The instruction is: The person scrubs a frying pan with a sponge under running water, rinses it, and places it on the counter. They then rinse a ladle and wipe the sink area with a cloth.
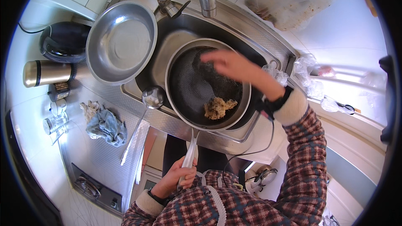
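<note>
A dark frying pan (188, 84) with a honeycomb-patterned inside rests over the stainless steel sink (166, 48). My left hand (179, 175) is closed around the pan's metal handle (189, 157), close to my body. My right hand (232, 67) is over the upper right part of the pan, blurred, its fingers stretched out and nothing seen in them. A brown fibrous scrubber (218, 108) lies in the lower right of the pan, below my right hand and apart from it. Some dark liquid or wetness shows on the pan's bottom.
The faucet (209, 9) arches above the sink. A large steel bowl (122, 42) stands at the sink's upper left. A ladle (153, 97) lies on the left edge, beside a crumpled blue cloth (106, 127). A gold flask (50, 73) and a gas hob (94, 191) are further left. Plastic bags (304, 72) lie right.
</note>
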Motion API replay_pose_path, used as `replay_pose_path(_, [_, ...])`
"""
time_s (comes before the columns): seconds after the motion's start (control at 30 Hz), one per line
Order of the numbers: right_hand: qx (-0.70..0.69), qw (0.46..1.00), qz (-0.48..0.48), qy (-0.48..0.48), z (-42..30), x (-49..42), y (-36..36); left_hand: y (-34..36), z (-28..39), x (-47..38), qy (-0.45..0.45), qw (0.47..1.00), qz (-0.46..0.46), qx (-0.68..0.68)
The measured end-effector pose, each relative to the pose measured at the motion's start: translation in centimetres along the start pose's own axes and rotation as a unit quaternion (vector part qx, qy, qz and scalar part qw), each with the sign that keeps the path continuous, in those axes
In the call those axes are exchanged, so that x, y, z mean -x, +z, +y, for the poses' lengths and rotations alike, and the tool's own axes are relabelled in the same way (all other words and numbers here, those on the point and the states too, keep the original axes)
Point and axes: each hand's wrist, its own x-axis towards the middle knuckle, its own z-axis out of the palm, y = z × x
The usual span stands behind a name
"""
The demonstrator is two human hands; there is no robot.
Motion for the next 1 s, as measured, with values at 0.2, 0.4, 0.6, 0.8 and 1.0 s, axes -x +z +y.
replay_pose_path(0.2, [0.106, 0.969, -0.164, 0.152, 2.5, 10.9, 7.8, -0.3, 0.2, -0.2, -0.003, 1.0, -0.005, 0.0])
replay_pose_path(0.4, [0.363, 0.882, -0.012, 0.3, 10.1, 7.0, 5.0, -0.4, 0.1, -0.5, -0.014, 1.0, -0.01, 0.002])
replay_pose_path(0.6, [0.085, 0.919, 0.312, 0.225, 10.9, -3.4, 9.1, -0.5, -0.1, -1.1, -0.035, 0.997, 0.024, -0.065])
replay_pose_path(0.8, [-0.01, 0.998, 0.046, 0.04, 4.9, -0.8, 15.5, -0.3, 0.3, -0.7, -0.026, 0.995, 0.046, -0.082])
replay_pose_path(1.0, [0.254, 0.88, -0.305, 0.261, 6.6, 7.9, 7.2, -0.6, 1.0, -0.2, -0.028, 0.999, 0.018, -0.014])
